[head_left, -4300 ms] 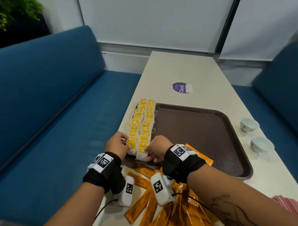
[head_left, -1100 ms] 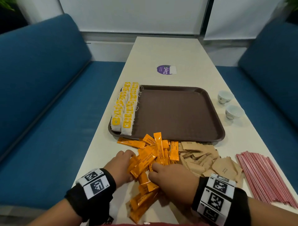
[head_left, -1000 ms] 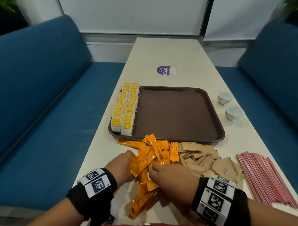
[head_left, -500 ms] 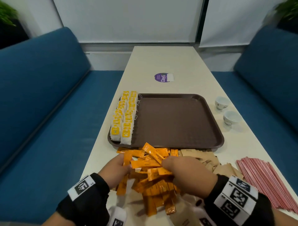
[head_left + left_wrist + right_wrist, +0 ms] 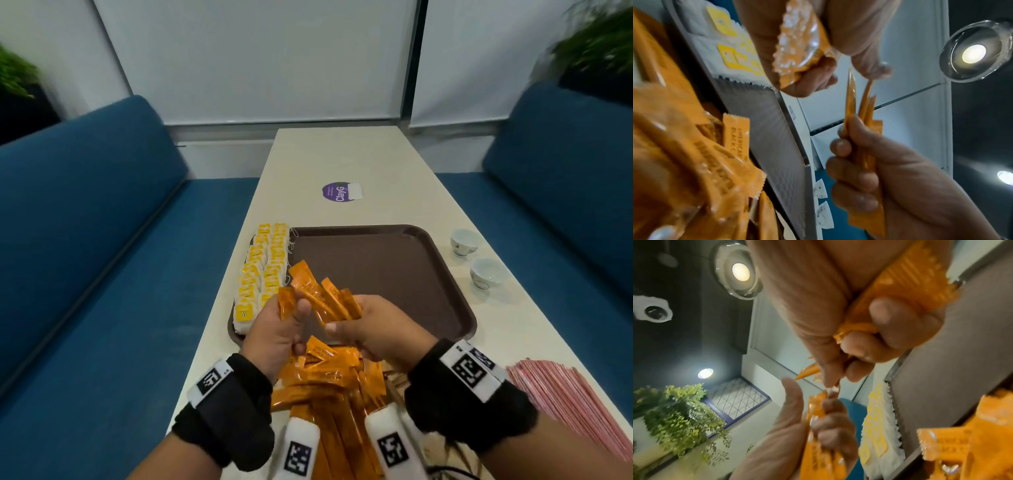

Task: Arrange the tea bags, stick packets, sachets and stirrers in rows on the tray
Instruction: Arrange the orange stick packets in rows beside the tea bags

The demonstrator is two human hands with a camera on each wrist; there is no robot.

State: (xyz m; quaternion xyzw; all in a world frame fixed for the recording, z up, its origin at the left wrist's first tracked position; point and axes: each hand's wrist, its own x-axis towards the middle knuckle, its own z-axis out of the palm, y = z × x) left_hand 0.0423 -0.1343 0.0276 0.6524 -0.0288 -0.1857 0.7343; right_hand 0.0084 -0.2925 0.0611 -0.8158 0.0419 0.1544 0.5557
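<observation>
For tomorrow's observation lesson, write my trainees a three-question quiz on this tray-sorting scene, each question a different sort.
1. True or false: the tea bags lie along the tray's left edge.
2. What does the right hand grip? A) stirrers B) orange stick packets C) a cup
3. Fill in: the pink stirrers lie on the ____, not the tray.

Key: 1 true; 2 B; 3 table.

I'm seeing glossy orange foil stick packets (image 5: 318,298) with crimped ends, white papery tea bags (image 5: 260,274), and a matt, finely textured brown plastic tray (image 5: 394,267).
</observation>
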